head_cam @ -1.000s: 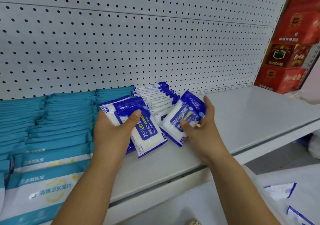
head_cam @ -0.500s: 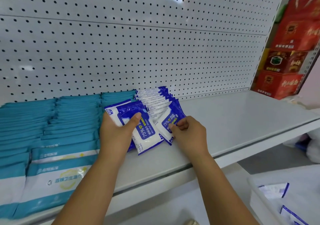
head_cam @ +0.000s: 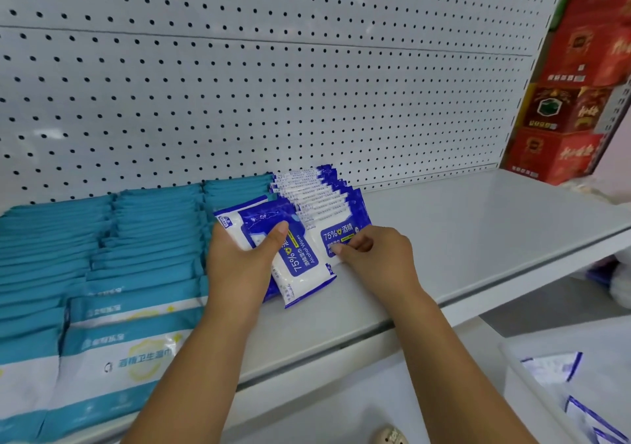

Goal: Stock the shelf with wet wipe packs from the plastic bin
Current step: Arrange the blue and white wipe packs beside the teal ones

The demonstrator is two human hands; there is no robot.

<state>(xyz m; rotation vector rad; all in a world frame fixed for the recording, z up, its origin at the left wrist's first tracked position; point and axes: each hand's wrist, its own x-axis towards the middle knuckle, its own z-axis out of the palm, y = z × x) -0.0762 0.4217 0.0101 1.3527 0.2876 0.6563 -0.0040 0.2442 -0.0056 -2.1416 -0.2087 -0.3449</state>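
Clamping spare wipe packs (head_cam: 300, 266) in the grip of our left hand (head_cam: 239, 269) while our right hand (head_cam: 379, 259) pinches the front pack (head_cam: 338, 239) on the shelf (head_cam: 461, 239), we risk toppling the leaning row (head_cam: 317, 194) by pushing carelessly.

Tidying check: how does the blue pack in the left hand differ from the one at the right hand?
The held pack lies skewed, outside the row, in the grip of the left hand; the front pack sits in the row, pinched by the right hand. Both are blue-white alcohol wipes.
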